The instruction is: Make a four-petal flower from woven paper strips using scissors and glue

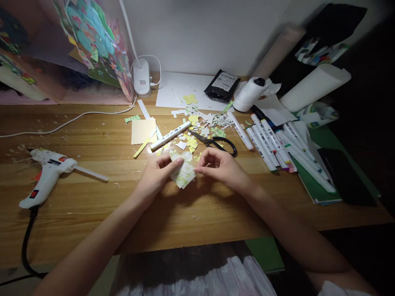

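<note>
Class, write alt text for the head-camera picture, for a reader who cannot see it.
A left hand and right hand hold a small pale paper cutout over a wooden desk. Behind them lie scissors, paper scraps and a row of markers; a glue gun rests at the left.
</note>
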Available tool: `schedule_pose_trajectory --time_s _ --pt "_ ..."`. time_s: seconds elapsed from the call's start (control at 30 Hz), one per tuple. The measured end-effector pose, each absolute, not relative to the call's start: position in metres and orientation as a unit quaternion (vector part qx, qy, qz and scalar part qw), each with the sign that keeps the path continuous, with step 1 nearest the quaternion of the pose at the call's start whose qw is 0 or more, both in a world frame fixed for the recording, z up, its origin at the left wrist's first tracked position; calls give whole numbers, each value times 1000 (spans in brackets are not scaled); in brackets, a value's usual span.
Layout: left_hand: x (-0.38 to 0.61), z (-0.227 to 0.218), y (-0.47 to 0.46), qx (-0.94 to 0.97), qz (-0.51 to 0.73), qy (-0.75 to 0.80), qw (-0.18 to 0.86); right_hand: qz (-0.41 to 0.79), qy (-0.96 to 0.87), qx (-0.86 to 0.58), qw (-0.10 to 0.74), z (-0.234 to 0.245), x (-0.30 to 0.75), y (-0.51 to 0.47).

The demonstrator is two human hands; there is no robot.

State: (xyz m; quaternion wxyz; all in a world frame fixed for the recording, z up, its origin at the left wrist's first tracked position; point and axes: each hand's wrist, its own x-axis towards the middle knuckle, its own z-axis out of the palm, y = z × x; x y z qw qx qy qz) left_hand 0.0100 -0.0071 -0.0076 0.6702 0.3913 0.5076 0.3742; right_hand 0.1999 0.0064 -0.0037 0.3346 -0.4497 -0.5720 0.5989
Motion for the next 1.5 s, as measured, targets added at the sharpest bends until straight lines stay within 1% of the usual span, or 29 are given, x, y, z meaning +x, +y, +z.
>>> schedule_pose_trajectory --time_s 0.13,0.3,0.47,0.63,0.83,1.0,1.2,1.5 --pt "8 -6 -5 375 414 524 643 608 -539 -456 363 -1 199 8" --pt "5 -9 -1 370 465 528 607 651 -499 -447 357 -1 200 9" --pt "4 -9 0 368 476 525 601 664 -489 -425 375 -2 201 9" --pt "4 -6 -1 377 469 527 600 643 -497 -439 382 0 202 9" --pt "6 -4 -4 391 449 542 593 579 -522 -463 421 -5 199 9" --pt "12 2 -8 413 431 509 620 562 -564 -452 402 -9 194 2" --pt "14 0 -11 439 386 504 636 518 -609 -458 390 -7 192 -3" --pt "13 1 -13 484 361 528 597 528 -603 -457 386 -4 192 -6"
